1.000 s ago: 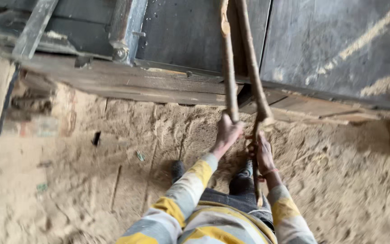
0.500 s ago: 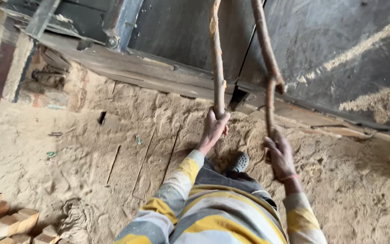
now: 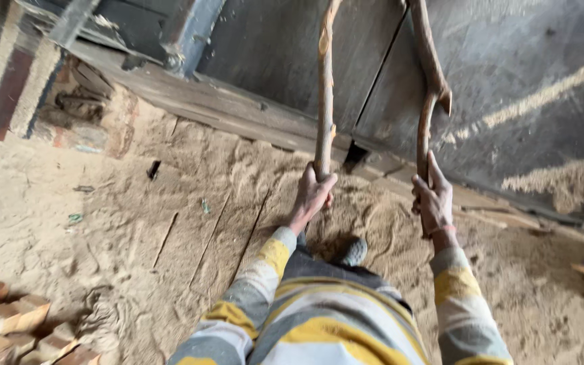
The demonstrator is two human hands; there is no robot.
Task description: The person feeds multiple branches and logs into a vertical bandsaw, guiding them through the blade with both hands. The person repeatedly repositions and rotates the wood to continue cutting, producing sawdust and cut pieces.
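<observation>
Head view, looking down. My left hand [image 3: 311,198] wraps the lower end of the straight wooden pole [image 3: 324,94]; the fingers [image 3: 324,186] curl round the shaft, pressed together, with the pole rising from between thumb and fingers toward the top edge of the view. My right hand [image 3: 432,197] meets the lower end of the bent wooden pole [image 3: 429,81]; here the fingers [image 3: 434,169] lie long and mostly straight against the shaft, close together, pointing upward along it. I cannot tell whether the thumb closes fully round the far side. The bent pole kinks at a stubby knot above the right hand and then leans to the upper left. The two poles stand near each other, apart, roughly parallel in their lower parts.

Both sleeves carry grey and yellow stripes [image 3: 265,270]. A dark shoe [image 3: 351,251] shows between the forearms on the sandy ground [image 3: 136,223]. Behind the poles runs a weathered wooden plank [image 3: 224,108] beneath dark metal panels [image 3: 522,61]. Cut wooden blocks [image 3: 15,318] lie at the lower left corner.
</observation>
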